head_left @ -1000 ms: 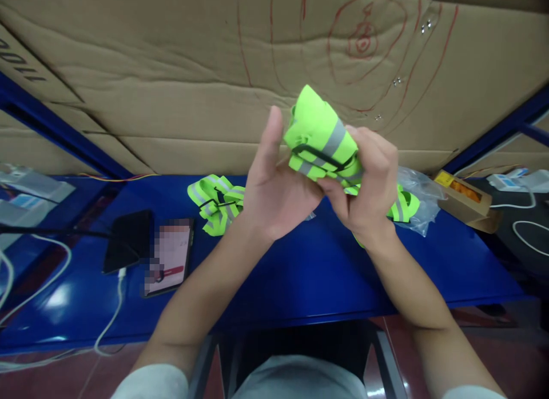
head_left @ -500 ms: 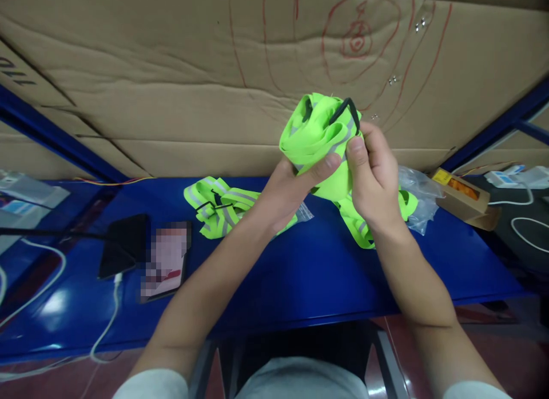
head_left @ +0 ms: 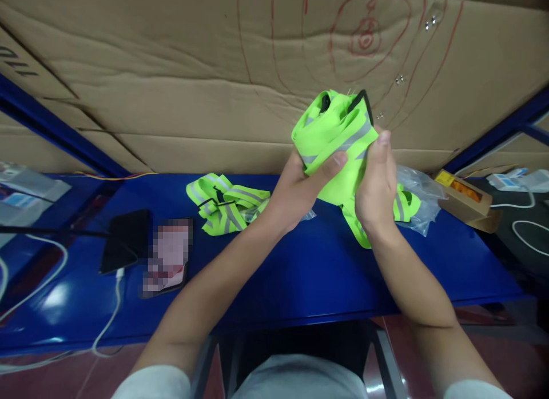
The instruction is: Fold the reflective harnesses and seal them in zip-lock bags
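A folded bundle of neon-green reflective straps (head_left: 332, 139) with grey stripes and black trim is held up in front of the cardboard, above the table. My left hand (head_left: 302, 187) grips it from the lower left, thumb across the front and fingers hidden behind. Against its right side, my right hand (head_left: 377, 184) is closed on the edge, thumb pointing up, its other fingers mostly hidden. Another bundle of green straps (head_left: 227, 207) lies on the table at left, partly behind my left forearm. More green straps (head_left: 405, 204) lie behind my right wrist.
On the blue table (head_left: 317, 279) are a phone (head_left: 171, 253) and a black device (head_left: 124, 242) with a white cable. A clear plastic bag (head_left: 422, 202) and an open cardboard box (head_left: 465, 199) are at right. A cardboard wall (head_left: 180, 96) stands behind.
The held bundle has turned slightly and shows a broader, flatter front. My right thumb has moved from its front to its right edge. The view has shifted a little.
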Motion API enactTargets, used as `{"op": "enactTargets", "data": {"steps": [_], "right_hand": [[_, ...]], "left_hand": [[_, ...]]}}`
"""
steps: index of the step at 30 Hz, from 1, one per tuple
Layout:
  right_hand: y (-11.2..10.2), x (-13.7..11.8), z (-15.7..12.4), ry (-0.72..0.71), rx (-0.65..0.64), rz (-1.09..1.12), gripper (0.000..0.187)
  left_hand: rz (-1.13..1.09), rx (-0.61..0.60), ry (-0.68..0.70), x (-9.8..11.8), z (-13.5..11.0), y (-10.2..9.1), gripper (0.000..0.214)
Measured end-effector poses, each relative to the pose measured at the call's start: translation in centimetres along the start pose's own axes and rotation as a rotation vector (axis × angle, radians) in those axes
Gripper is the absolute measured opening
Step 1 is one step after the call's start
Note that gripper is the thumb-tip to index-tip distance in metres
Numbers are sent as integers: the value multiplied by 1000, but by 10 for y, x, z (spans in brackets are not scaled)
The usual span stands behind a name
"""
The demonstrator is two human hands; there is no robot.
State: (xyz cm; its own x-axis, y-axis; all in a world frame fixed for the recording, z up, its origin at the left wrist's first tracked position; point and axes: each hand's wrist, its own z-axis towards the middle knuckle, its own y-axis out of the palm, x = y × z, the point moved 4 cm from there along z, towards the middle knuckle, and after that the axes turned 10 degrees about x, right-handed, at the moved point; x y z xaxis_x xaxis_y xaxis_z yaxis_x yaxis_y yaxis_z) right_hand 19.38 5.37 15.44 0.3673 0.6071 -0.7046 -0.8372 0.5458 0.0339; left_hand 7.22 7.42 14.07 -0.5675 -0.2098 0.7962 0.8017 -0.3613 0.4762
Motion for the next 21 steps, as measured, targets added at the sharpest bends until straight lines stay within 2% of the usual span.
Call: {"op": "enactTargets", "data": {"steps": [5, 8, 11, 13, 17, 21], "right_hand": [[-5, -6, 8, -109, -129, -162, 56], [-9, -1, 13, -105, -90, -205, 53], [-10, 1, 14, -81, -52, -201, 44], [-9, 2, 14, -49, -44, -174, 43], [-2, 7, 14, 53, -116, -67, 43], [2, 8, 12, 69, -98, -83, 44]], "left_hand": [[70, 31, 42, -6, 0, -2, 44], [217, 26, 121, -11, -2, -4, 53], [282, -38, 156, -12, -1, -7, 64], [305, -102, 143, -9, 0, -9, 74], [375, -192, 87, -3, 1, -15, 86], [461, -222, 24, -2, 3, -22, 87]]}}
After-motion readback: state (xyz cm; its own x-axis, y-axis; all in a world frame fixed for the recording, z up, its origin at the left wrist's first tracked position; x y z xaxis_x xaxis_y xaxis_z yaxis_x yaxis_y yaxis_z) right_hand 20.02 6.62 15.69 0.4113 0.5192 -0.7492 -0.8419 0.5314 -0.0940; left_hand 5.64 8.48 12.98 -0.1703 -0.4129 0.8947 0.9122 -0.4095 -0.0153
